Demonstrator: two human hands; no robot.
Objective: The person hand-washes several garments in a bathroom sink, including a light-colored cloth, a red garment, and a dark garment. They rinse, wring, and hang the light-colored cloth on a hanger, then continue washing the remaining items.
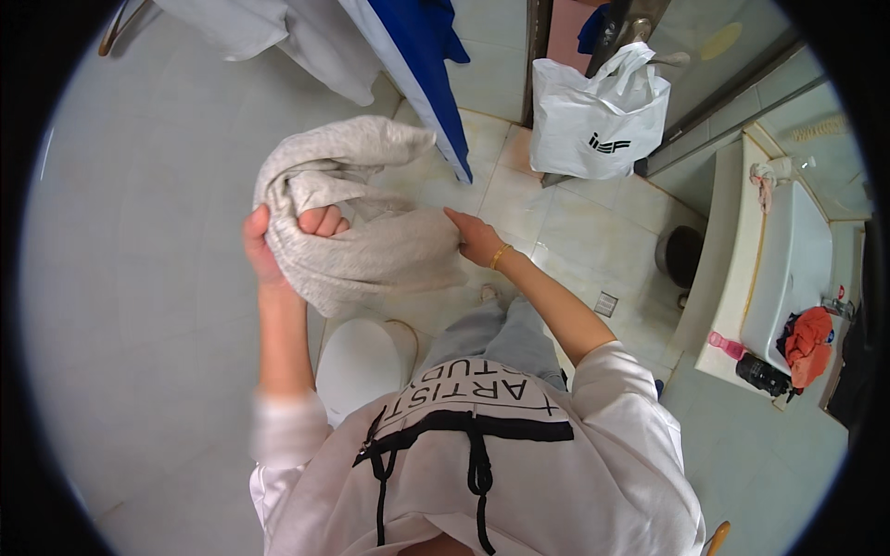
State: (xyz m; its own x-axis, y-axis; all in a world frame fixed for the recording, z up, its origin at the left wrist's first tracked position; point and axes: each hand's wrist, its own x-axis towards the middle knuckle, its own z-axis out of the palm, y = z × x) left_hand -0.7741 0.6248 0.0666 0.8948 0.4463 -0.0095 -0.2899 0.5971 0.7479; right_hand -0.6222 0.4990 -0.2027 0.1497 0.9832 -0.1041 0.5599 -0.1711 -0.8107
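A light grey, speckled fabric garment (371, 246) is held up in front of me, looped and folded over itself. Its exact kind cannot be made out. My left hand (263, 248) grips its left side, thumb outside and fingers curled through the fold. My right hand (477, 239), with a yellow band at the wrist, pinches the garment's right edge. Between the two hands the fabric sags, and its upper part sticks out to the right as a loose flap.
Below the garment stands a white toilet (363, 369). Blue cloth (422, 79) and white cloth (315, 42) hang ahead. A white bag (603, 120) hangs by the door. Rightward are a dark bin (680, 256), a washbasin (795, 250) and a red cloth (808, 345).
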